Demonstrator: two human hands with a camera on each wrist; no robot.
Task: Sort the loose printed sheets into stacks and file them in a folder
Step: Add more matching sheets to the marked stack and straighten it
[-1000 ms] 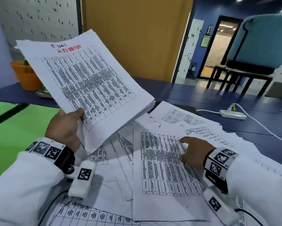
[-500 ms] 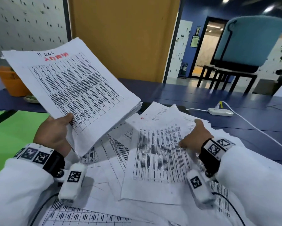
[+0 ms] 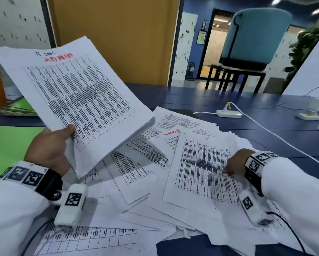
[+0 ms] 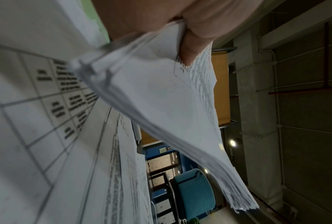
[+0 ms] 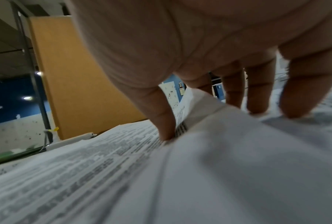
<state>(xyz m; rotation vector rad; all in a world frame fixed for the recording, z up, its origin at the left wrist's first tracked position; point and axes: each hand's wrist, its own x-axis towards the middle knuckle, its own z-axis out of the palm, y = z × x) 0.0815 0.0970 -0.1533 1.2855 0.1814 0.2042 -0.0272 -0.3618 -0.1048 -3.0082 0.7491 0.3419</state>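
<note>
Left hand (image 3: 49,146) grips the stack (image 3: 77,97) at its lower edge, thumb on top, fingers clamped underneath, tilting it up at ten o'clock above the table (image 3: 219,97). Right hand (image 3: 236,161) at three o'clock pinches one sheet (image 3: 199,167), thumb (image 5: 161,115) pressing the print, fingers curled at its edge. Loose sheets (image 3: 136,163) sprawl across the centre, overlapping. A green folder (image 3: 9,145) lies at nine o'clock, beside the pile. Power strip (image 3: 228,114) sits at one o'clock.
</note>
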